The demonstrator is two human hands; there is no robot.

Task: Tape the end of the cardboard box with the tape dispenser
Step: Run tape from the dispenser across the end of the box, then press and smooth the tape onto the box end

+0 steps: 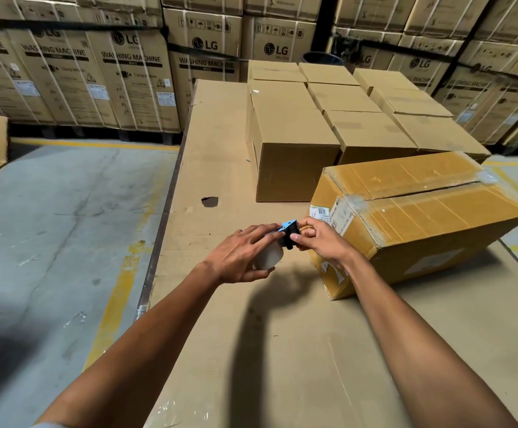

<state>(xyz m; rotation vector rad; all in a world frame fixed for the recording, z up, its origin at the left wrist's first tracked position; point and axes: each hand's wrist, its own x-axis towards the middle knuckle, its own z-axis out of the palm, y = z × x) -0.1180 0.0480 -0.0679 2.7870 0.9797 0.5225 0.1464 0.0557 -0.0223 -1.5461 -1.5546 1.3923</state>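
Note:
A worn, yellowish cardboard box (421,217) lies at an angle on a large flat cardboard surface (282,350), its top seam covered with shiny old tape. Just left of its near end I hold the tape dispenser (287,234), a blue and black frame with a clear tape roll. My left hand (242,253) wraps over the roll from the left. My right hand (319,239) pinches the dispenser's black front part, close to the box's end face. The dispenser is mostly hidden by my fingers.
Several plain brown boxes (294,143) stand in rows behind the work spot. Tall stacked washing machine cartons (128,75) line the back. Concrete floor (50,227) with yellow lines lies to the left, past the surface's edge. A small hole (210,201) marks the cardboard surface.

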